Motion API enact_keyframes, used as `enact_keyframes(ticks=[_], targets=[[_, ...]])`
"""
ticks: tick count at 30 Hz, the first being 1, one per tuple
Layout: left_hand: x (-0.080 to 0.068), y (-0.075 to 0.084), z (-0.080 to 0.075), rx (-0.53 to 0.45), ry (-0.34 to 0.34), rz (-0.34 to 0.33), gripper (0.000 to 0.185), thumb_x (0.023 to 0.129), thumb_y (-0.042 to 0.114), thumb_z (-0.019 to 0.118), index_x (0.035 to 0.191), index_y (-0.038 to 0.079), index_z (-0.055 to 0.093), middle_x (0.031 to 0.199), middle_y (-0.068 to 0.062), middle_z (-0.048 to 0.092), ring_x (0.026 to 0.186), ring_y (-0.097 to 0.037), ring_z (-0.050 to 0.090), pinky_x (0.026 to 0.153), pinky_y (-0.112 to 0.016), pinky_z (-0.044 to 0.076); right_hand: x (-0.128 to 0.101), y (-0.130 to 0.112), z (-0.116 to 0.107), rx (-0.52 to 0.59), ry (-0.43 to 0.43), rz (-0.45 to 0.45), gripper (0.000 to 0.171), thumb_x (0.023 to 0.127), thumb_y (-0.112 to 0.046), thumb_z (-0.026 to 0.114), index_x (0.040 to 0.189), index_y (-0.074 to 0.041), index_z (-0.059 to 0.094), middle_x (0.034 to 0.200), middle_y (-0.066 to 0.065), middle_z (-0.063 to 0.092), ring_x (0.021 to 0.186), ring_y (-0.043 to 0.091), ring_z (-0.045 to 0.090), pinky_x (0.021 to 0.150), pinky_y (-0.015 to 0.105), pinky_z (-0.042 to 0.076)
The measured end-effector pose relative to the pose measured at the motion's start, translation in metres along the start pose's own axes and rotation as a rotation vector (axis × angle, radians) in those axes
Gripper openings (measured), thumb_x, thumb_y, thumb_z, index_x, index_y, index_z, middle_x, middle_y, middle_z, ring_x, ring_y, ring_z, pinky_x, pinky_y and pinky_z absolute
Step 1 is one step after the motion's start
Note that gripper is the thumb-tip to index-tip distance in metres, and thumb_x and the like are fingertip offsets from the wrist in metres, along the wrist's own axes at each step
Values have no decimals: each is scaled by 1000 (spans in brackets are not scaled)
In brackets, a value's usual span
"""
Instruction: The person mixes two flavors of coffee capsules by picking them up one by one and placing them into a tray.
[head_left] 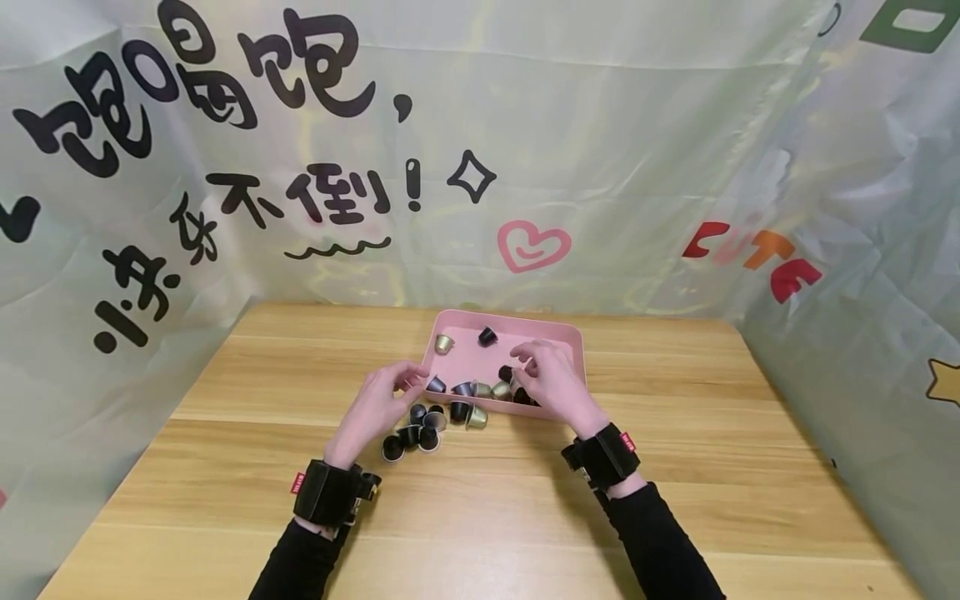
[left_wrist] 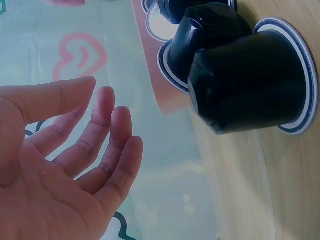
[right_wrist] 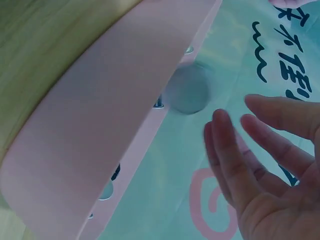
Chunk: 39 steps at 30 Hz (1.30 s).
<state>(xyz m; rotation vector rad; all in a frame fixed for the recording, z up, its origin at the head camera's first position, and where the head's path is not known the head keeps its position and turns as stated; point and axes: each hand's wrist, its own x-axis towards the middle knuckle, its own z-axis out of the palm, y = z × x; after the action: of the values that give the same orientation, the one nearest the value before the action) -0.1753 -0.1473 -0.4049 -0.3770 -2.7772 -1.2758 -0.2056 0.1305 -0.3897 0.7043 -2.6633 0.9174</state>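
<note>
A pink tray (head_left: 553, 335) lies on the wooden table with several coffee capsules in it, among them a gold one (head_left: 444, 342) and a black one (head_left: 487, 336). More capsules, mostly black (head_left: 423, 427), cluster on the table just in front of the tray. My left hand (head_left: 397, 382) hovers over that cluster by the tray's left corner. In the left wrist view the left hand (left_wrist: 75, 150) is empty, its fingers relaxed, beside a black capsule (left_wrist: 250, 85). My right hand (head_left: 534, 367) is over the tray's front edge. Its fingers (right_wrist: 250, 150) are straight, with a blurred grey capsule (right_wrist: 187, 90) in front of them.
The wooden table (head_left: 487, 517) is walled in by printed plastic sheeting at the back and on both sides. The tray's pink outer wall (right_wrist: 100, 125) fills the left of the right wrist view. Bare tabletop stretches left, right and in front of the capsules.
</note>
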Motion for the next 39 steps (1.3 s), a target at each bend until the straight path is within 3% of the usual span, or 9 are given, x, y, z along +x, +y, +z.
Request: enact_keyframes(ticks=[7, 12, 16, 29, 39], targets=[[0, 1, 1, 0, -3, -6, 26, 95, 9, 66, 120, 3, 68, 101, -12, 73, 96, -24, 65, 90, -46, 54, -5, 1, 1, 15, 11, 0, 20, 86, 1, 72, 105, 2, 73, 98, 20, 72, 81, 25, 69, 74, 36, 60], [0, 2, 1, 10, -3, -4, 24, 95, 8, 66, 119, 4, 68, 100, -12, 73, 94, -23, 65, 88, -43, 54, -14, 2, 0, 41, 31, 12, 22, 87, -1, 71, 108, 3, 72, 92, 17, 71, 78, 23, 67, 72, 41, 61], [0, 1, 2, 19, -9, 2, 24, 95, 7, 66, 119, 4, 68, 99, -10, 73, 93, -22, 65, 86, -41, 54, -19, 3, -3, 70, 24, 27, 22, 89, -3, 71, 110, 2, 72, 97, 17, 72, 80, 21, 67, 72, 42, 62], [-1, 0, 2, 24, -47, 21, 25, 94, 6, 66, 119, 3, 67, 98, -8, 72, 95, -23, 65, 92, -49, 52, -23, 5, -11, 78, 37, 14, 22, 91, -9, 70, 112, -1, 72, 100, 14, 73, 86, 21, 69, 74, 42, 61], [-1, 1, 2, 34, -56, 29, 25, 94, 8, 68, 118, 3, 68, 97, -8, 72, 96, -24, 64, 84, -40, 51, -23, 3, -11, 99, 19, 28, 21, 91, -9, 70, 111, -3, 72, 100, 14, 73, 88, 22, 67, 77, 46, 60]])
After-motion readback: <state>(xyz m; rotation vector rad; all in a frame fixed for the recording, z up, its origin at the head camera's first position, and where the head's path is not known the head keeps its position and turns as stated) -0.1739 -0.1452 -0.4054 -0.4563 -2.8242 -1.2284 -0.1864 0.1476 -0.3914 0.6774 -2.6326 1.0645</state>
